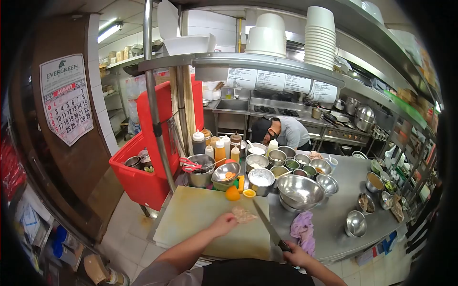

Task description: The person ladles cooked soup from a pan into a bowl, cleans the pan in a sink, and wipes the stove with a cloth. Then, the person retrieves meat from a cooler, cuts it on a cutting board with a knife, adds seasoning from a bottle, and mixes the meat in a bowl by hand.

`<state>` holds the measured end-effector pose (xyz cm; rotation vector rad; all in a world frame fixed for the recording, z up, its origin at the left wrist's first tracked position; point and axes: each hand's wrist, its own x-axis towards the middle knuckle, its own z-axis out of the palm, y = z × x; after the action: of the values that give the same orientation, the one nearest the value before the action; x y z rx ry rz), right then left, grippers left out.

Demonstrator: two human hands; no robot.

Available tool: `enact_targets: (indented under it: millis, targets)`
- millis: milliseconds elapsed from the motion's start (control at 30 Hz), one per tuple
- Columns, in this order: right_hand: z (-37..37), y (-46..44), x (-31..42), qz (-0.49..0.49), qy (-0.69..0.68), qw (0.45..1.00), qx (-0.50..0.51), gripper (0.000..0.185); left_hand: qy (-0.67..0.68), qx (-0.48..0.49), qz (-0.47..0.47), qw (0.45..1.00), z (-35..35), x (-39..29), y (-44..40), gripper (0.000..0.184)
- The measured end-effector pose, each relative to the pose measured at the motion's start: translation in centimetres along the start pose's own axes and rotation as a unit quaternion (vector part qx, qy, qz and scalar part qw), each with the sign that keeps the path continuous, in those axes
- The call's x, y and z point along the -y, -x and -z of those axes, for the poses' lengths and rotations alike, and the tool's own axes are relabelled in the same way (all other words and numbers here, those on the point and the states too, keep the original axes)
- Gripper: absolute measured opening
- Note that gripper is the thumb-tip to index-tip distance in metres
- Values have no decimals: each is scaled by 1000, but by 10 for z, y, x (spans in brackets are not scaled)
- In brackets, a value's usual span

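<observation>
My left hand (pixel 223 225) pinches the near-left edge of a thin, pale pink piece of raw meat (pixel 245 215) lying on the cutting board (pixel 191 214). My right hand (pixel 296 254) is closed around the dark handle of a large kitchen knife (pixel 268 224). Its long blade points away from me along the board's right side, apart from the meat. Just beyond the meat are an orange (pixel 232 193) and a cut orange half (pixel 249 193). A crumpled purple cloth (pixel 303 233) lies to the right of the knife.
A large steel bowl (pixel 298 190) and several smaller bowls crowd the steel counter. Squeeze bottles (pixel 220 152) and a bowl with red-handled scissors (pixel 191 165) stand behind the board. A red cooler (pixel 138 174) is at left. Across the counter, a person (pixel 291 131) bends down.
</observation>
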<state>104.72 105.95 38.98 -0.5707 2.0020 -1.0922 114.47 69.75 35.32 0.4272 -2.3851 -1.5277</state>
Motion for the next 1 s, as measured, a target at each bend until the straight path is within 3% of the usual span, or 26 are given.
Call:
enact_targets:
  millis: [67,267,300,400,500,567,700,800,833,900,933,967,1000]
  targets:
    - [-5,2,-12,16,41,999,-28,53,-190,31,5,981,-15,-2,-9,26]
    - [-8,-12,-29,12,87,995,-46,50,-200,-54,28,978,-27,-25,-15,29]
    - [-6,-20,-41,11,86,995,-42,48,-213,-40,28,976,-26,-24,-16,29]
    - [-14,4,14,-35,61,995,-75,39,-246,-9,16,969,-26,-20,-19,29]
    - [-18,-17,-27,99,120,975,-158,35,-269,9,-13,963,-29,-12,-25,28]
    - [-20,-14,-4,52,79,989,-113,37,-280,29,-17,959,-28,-13,-26,30]
    - [-28,-10,35,3,119,991,-59,46,-262,-4,-18,965,-26,-6,-26,31]
    - [-35,-17,33,109,179,973,-98,52,-204,-5,0,979,-26,19,-28,34]
    - [-37,-19,26,253,215,932,-145,57,-180,-1,30,983,-21,-4,-15,33]
    - [-39,-21,31,237,208,943,-109,63,-117,-40,14,992,-28,23,-22,24]
    - [-41,-19,38,205,209,952,-90,65,-139,-33,52,988,-26,22,-24,20]
    - [-43,-22,37,257,238,932,-96,68,-118,-62,26,991,-30,43,-31,19]
    - [-46,-19,44,176,229,955,-63,69,-94,-72,18,993,-27,43,-30,17]
